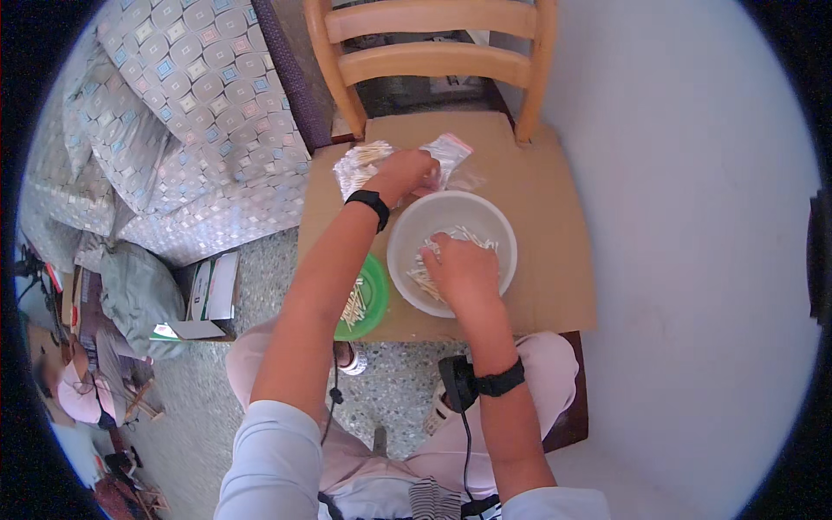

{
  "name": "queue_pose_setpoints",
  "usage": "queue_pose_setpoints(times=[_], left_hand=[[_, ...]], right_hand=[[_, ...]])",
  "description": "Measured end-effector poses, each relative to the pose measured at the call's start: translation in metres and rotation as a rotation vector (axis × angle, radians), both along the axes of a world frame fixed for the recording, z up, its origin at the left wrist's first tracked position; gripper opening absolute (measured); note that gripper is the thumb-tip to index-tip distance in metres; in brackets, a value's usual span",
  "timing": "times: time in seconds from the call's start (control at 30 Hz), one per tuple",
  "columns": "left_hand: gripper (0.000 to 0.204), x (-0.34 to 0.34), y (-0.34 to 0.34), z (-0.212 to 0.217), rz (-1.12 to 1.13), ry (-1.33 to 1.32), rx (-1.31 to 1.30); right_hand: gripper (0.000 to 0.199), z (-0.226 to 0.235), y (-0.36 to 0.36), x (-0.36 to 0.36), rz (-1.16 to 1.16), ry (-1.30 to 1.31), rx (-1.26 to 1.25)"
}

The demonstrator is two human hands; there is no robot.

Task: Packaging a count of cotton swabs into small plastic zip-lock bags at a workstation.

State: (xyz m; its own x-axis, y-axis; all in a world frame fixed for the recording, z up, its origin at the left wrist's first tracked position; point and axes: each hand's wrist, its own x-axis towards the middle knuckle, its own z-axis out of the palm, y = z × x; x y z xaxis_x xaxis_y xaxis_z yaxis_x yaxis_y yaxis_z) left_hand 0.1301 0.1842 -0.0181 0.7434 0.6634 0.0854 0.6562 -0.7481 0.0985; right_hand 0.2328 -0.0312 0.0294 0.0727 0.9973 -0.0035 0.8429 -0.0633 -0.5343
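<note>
Right hand curled down inside round white plastic bowl on the cardboard-topped wooden chair seat, fingers closed over thin pale sticks; left hand pinches a clear plastic bag, apparently steadying it; green dish alongside.

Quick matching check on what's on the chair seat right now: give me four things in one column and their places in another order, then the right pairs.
Things:
1. white bowl
2. green dish
3. clear bags
4. right hand

Places:
A. under the left hand, at the seat's back
B. inside the white bowl, on the sticks
C. middle of the cardboard sheet
D. front left edge, partly hidden by the left forearm

Pairs: 1-C, 2-D, 3-A, 4-B
</note>
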Motion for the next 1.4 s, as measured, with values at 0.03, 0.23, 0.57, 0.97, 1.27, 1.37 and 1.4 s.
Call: queue_pose_setpoints(times=[0.03,0.23,0.57,0.97,1.27,1.37,1.4], left_hand=[[0.025,-0.002,0.000,-0.002,-0.007,-0.101,0.019],[0.022,0.006,0.004,-0.002,0.115,0.006,-0.034],[0.024,0.012,0.016,0.032,0.141,-0.230,0.038],[0.033,-0.013,0.062,0.078,0.197,-0.666,-0.392],[0.027,-0.008,0.062,0.082,0.252,-0.718,-0.678],[0.029,-0.001,0.057,0.091,0.150,-0.702,-0.502],[0.030,-0.002,0.056,0.093,0.164,-0.911,-0.570]], right_hand=[[0.029,0.003,-0.001,0.000,0.000,0.010,0.001],[0.033,0.004,0.003,-0.005,0.054,0.021,-0.024],[0.035,0.008,0.008,-0.005,0.021,0.022,0.075],[0.052,0.025,0.012,0.008,-0.104,0.210,0.144],[0.053,0.021,0.013,0.005,-0.120,0.250,0.197],[0.055,0.025,0.013,0.008,-0.114,0.256,0.156],[0.055,0.026,0.014,0.006,-0.119,0.240,0.172]])
